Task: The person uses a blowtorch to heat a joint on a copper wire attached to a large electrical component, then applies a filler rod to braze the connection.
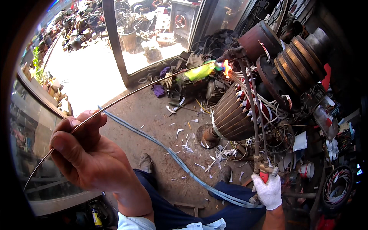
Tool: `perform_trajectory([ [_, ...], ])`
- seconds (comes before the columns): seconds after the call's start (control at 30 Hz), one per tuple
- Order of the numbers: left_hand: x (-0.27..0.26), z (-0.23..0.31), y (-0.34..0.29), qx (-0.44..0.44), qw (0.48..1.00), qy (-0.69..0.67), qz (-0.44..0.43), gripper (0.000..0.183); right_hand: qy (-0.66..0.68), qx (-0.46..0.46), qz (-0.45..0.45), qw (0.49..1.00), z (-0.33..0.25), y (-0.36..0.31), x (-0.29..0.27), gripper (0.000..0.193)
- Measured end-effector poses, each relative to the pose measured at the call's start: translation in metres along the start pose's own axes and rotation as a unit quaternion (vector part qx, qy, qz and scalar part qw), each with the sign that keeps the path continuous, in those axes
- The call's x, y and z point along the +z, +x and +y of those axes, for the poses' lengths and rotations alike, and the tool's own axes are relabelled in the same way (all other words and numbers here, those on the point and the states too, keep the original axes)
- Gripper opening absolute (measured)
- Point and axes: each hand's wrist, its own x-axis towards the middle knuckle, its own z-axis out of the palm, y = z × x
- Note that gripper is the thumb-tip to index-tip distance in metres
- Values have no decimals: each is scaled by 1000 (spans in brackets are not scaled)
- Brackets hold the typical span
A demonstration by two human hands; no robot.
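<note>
Fingers (66,125) of bare L hand (92,165), 8 o'clock, pinch thin, bowed metal rod (134,90) running to flame (227,69) at 1; knit-gloved R hand (269,192) wraps torch (264,168), approx 4-5. Keep both steady, feed rod gently. Pale flexible leads (245,85) by ribbed drum (230,115) at 3; glare makes rod-tip contact hard to call.
</note>
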Motion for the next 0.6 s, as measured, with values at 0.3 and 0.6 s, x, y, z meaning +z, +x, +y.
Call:
perform_trajectory([
  [0.3, 3, -1, 0, -6, 1000, -12, -8, 30, 40, 5, 15, 999, 4, 1, 3, 26],
  [0.6, 2, -7, 0, 7, 1000, -3, 1, 29, 35, 2, 14, 999, 2, 1, 3, 27],
])
